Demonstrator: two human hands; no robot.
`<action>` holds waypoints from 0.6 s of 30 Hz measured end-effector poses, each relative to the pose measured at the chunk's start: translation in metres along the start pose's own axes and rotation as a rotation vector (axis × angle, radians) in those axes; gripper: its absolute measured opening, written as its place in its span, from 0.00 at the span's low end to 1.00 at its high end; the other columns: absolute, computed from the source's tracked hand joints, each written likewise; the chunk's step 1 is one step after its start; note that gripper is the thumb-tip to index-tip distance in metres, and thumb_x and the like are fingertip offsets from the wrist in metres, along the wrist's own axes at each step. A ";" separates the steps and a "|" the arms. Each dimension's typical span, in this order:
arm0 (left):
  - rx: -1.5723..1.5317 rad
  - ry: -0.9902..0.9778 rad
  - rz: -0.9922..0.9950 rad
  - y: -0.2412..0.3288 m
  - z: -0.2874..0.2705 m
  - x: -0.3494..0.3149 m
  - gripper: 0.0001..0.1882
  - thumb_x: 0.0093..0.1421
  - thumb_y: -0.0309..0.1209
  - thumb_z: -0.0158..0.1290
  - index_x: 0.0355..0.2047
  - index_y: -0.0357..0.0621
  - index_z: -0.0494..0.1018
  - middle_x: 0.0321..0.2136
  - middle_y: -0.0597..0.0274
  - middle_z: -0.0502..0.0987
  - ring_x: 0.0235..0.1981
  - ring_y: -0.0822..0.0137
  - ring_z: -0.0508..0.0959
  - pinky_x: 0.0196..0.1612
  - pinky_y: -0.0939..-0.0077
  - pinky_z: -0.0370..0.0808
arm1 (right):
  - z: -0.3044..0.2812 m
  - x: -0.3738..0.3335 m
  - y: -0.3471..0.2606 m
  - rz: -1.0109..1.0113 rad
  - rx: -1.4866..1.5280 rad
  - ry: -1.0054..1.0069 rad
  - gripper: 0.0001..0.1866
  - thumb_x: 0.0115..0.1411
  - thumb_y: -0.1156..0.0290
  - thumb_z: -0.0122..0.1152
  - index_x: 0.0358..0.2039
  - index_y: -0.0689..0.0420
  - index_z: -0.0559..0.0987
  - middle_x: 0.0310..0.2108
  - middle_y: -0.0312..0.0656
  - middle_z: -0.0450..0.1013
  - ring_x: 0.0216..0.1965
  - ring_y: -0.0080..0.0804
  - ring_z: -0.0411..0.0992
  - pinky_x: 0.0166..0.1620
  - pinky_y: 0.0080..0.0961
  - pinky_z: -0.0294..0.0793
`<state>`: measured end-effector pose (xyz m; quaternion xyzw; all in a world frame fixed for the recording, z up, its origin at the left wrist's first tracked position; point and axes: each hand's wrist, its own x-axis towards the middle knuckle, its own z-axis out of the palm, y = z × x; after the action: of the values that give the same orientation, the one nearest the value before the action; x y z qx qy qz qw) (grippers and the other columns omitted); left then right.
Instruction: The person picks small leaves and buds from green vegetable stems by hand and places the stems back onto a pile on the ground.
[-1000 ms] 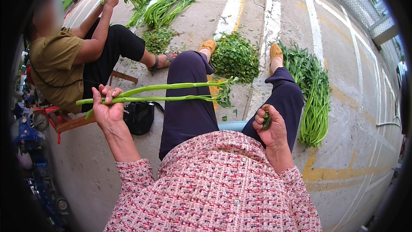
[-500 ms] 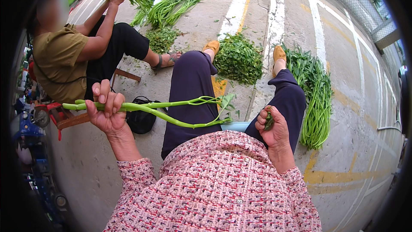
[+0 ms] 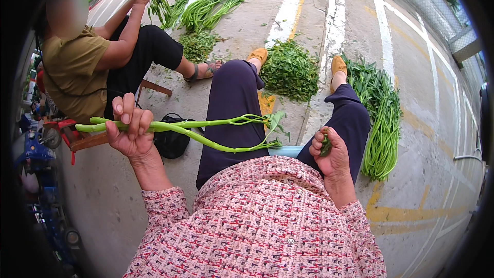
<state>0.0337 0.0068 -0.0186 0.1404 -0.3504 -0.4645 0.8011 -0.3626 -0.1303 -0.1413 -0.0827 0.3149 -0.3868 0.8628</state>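
My left hand [image 3: 129, 134] grips a few long green vegetable stalks [image 3: 206, 131] that reach rightward across my dark-trousered left thigh, with leafy tips near my lap. My right hand [image 3: 332, 157] is closed on a small wad of plucked green leaves [image 3: 325, 146], resting against my right knee. I sit with legs stretched out, wearing tan shoes and a pink patterned top.
A heap of plucked leaves [image 3: 290, 69] lies between my feet. A long pile of stalks [image 3: 381, 116] lies right of my right leg. A seated person in an olive shirt [image 3: 77, 67] holds greens at the left, near more stalk piles [image 3: 211, 2]. A black bag [image 3: 172, 141] sits beside me.
My left hand has stayed in place while the stalks' leafy ends sagged lower toward my lap. The view shifted slightly. My right hand kept its hold on the leaves.
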 end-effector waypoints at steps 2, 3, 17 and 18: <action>0.010 0.001 0.005 0.000 0.001 0.000 0.16 0.56 0.34 0.59 0.35 0.39 0.64 0.25 0.66 0.62 0.11 0.80 0.58 0.23 0.81 0.59 | -0.001 0.001 0.000 0.004 0.004 -0.009 0.08 0.61 0.66 0.53 0.33 0.58 0.73 0.25 0.38 0.66 0.25 0.28 0.65 0.25 0.22 0.64; 0.008 0.007 0.012 0.000 0.000 0.000 0.16 0.56 0.34 0.59 0.35 0.39 0.65 0.25 0.66 0.62 0.11 0.80 0.58 0.23 0.81 0.59 | -0.003 0.001 0.000 0.003 0.006 -0.011 0.08 0.61 0.66 0.53 0.33 0.58 0.73 0.26 0.38 0.66 0.25 0.28 0.65 0.26 0.22 0.64; 0.005 0.137 0.039 -0.002 -0.003 -0.002 0.14 0.56 0.30 0.58 0.34 0.39 0.63 0.25 0.65 0.61 0.11 0.78 0.56 0.23 0.80 0.58 | -0.006 0.008 0.001 0.060 0.075 0.173 0.11 0.64 0.65 0.48 0.28 0.57 0.71 0.30 0.41 0.69 0.30 0.34 0.68 0.31 0.29 0.70; 0.010 0.137 0.039 -0.001 -0.002 -0.001 0.14 0.56 0.30 0.58 0.34 0.39 0.63 0.25 0.65 0.61 0.11 0.78 0.56 0.23 0.80 0.58 | -0.007 0.009 0.001 0.066 0.071 0.200 0.11 0.64 0.66 0.47 0.28 0.57 0.71 0.30 0.41 0.70 0.31 0.34 0.68 0.32 0.30 0.70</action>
<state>0.0337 0.0071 -0.0216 0.1690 -0.2997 -0.4362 0.8315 -0.3616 -0.1361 -0.1513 -0.0024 0.3879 -0.3753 0.8418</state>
